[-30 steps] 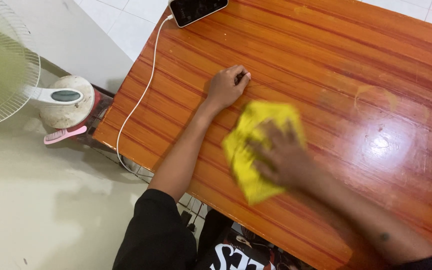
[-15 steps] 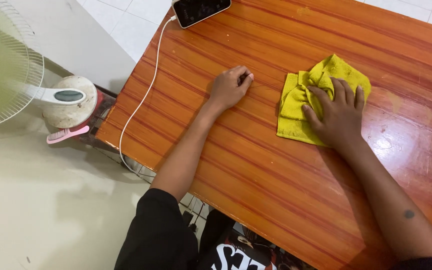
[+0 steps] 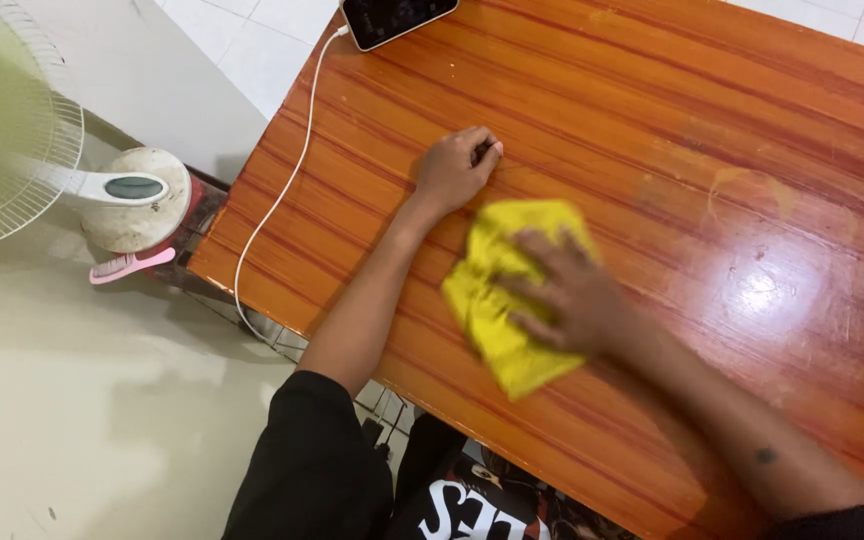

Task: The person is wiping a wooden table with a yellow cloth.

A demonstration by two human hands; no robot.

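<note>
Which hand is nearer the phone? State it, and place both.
Left. The left hand rests as a loose fist on the table, below and slightly right of the phone. The right hand lies farther down, pressed flat on the yellow cloth.

1 head-worn camera looks steeply down from close above the tabletop (image 3: 652, 120), tilted, with the floor (image 3: 72, 400) at left.

A cloth (image 3: 497, 300) lies on the table (image 3: 732, 150) under the right hand (image 3: 567, 295), the left hand (image 3: 452, 170) beside it.
</note>
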